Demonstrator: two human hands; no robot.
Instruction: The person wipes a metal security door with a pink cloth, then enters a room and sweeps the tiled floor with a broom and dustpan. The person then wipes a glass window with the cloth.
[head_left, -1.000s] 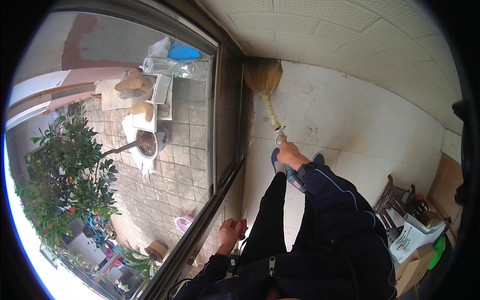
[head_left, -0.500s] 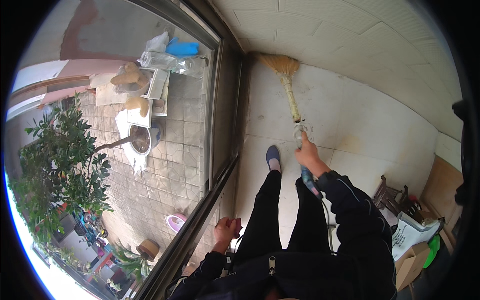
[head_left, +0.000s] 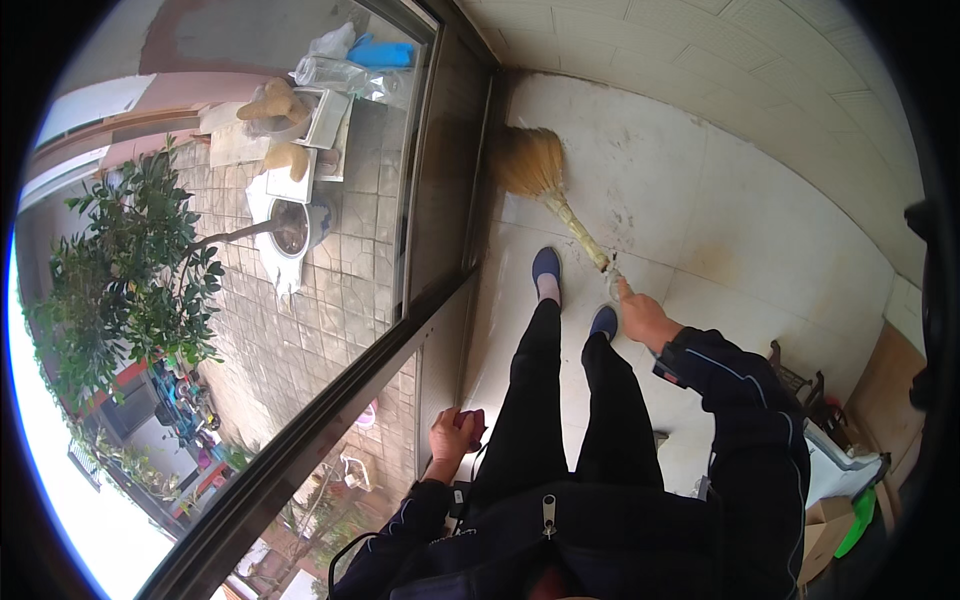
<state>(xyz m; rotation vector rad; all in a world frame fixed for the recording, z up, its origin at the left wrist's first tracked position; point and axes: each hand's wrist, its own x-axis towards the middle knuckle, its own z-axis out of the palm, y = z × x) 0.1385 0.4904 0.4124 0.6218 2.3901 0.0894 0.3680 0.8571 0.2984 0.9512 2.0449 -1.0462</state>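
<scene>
My right hand (head_left: 648, 320) is closed round the handle end of a straw broom (head_left: 575, 225), its index finger lying along the handle. The broom's tan bristles fan out on the pale tiled floor beside the dark frame of the glass partition, their tips blurred by motion. Low at my left side, my left hand (head_left: 449, 438) is closed on a small dark red thing (head_left: 475, 426); whether it is a folded cloth or something else I cannot make out. My feet in blue shoes (head_left: 546, 263) stand on the floor, just below the broom.
A dark-framed glass partition (head_left: 432, 180) runs along my left. Beyond it are a potted tree (head_left: 290, 228) and plastic bags on paving. A pale wall (head_left: 680, 60) bounds the far side. At the right stand dark furniture pieces (head_left: 800, 385) and a cardboard box (head_left: 828, 530).
The broom head has come away from the far corner, nearer to me along the partition. My right foot now shows ahead. My view has shifted, and both hands keep their hold.
</scene>
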